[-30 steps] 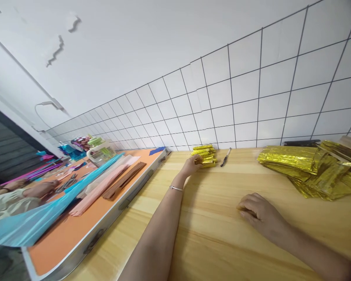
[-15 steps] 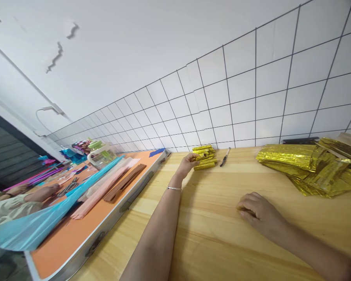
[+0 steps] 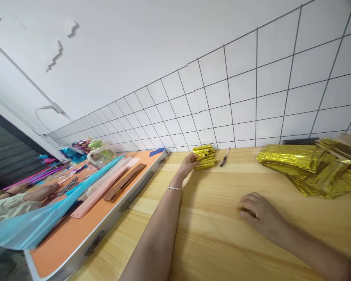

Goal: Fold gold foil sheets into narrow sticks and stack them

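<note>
My left hand (image 3: 188, 162) reaches far across the wooden table (image 3: 210, 234) to a small stack of gold foil rolls (image 3: 205, 157) by the tiled wall. Its fingers curl round one gold roll at the stack's left side. A thin bracelet sits on that wrist. My right hand (image 3: 259, 214) rests on the table nearer me, fingers curled down over a small gold piece that is mostly hidden. A black pen (image 3: 225, 156) lies just right of the stack.
A heap of folded gold foil sheets (image 3: 312, 166) fills the far right. To the left an orange-topped table (image 3: 76, 230) holds blue, pink and brown paper strips, scissors and a clear jar (image 3: 101, 153). Another person's hands (image 3: 38, 191) work there.
My left hand has lifted its fingers from pressing on the stack and curled round one gold roll at the left side. The right hand has stayed still.
</note>
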{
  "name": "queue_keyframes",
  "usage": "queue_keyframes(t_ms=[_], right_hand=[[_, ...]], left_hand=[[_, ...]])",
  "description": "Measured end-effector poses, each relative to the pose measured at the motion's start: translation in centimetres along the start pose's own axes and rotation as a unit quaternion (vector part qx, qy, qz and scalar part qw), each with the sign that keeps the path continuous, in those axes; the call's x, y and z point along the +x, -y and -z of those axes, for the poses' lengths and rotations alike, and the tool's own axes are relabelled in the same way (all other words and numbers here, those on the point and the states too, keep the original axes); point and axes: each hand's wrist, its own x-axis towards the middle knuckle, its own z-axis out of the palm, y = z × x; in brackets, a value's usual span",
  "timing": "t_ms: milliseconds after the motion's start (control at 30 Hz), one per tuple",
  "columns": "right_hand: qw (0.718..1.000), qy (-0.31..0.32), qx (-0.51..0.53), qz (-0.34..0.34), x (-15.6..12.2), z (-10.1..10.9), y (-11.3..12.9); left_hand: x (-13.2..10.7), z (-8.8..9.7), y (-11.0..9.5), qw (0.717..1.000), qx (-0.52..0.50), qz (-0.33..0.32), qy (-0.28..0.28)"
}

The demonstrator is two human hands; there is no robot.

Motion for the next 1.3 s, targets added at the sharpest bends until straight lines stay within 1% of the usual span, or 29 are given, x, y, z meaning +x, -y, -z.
queue_keyframes(t_ms=[233,433,567,633,700,733,800,867,900,1000,1067,1100,1133,1200,1300], right_hand=[[1.000,0.005,-0.004,-0.003,0.0,-0.1,-0.1],[1.000,0.007,-0.006,-0.001,-0.1,-0.2,-0.3],[1.000,0.007,-0.002,0.008,-0.1,-0.1,-0.4],[1.000,0.008,-0.011,0.009,-0.1,0.5,-0.5],[0.999,-0.010,-0.036,-0.001,0.1,1.6,-0.9],[0.998,-0.031,-0.053,-0.011,0.3,2.3,-1.2],[0.989,-0.092,-0.113,-0.026,0.5,4.3,-2.3],[0.970,-0.148,-0.188,-0.045,0.5,6.7,-3.9],[0.958,-0.165,-0.230,-0.052,0.4,8.0,-4.8],[0.908,-0.205,-0.350,-0.105,-0.5,11.3,-7.6],[0.878,-0.218,-0.399,-0.149,-1.3,12.8,-9.3],[0.868,-0.214,-0.416,-0.170,-1.7,13.2,-10.1],[0.863,-0.200,-0.424,-0.188,-2.0,13.4,-10.7],[0.865,-0.150,-0.427,-0.217,-2.5,13.4,-11.7],[0.871,-0.116,-0.421,-0.226,-2.8,12.9,-12.6]], left_hand=[[0.8,0.1,0.6,0.993,0.057,-0.007,-0.099],[0.7,0.3,1.5,0.984,0.088,0.002,-0.154],[0.8,0.8,1.8,0.978,0.086,0.001,-0.191],[0.9,1.0,1.7,0.975,0.074,0.000,-0.211],[0.9,1.2,1.6,0.972,0.056,0.000,-0.229],[0.9,1.3,1.5,0.970,0.046,-0.002,-0.237],[1.0,1.3,1.2,0.968,0.024,-0.009,-0.248],[1.2,1.1,0.7,0.968,0.002,-0.014,-0.251],[1.3,1.0,0.4,0.968,-0.009,-0.017,-0.249],[1.5,0.2,-0.9,0.972,-0.035,-0.027,-0.229],[1.5,-0.6,-1.9,0.975,-0.045,-0.038,-0.213],[1.4,-1.0,-2.4,0.977,-0.049,-0.043,-0.203],[1.3,-1.5,-2.9,0.979,-0.052,-0.047,-0.191],[0.9,-2.3,-4.0,0.983,-0.056,-0.055,-0.166],[0.3,-3.4,-5.4,0.988,-0.054,-0.065,-0.132]])
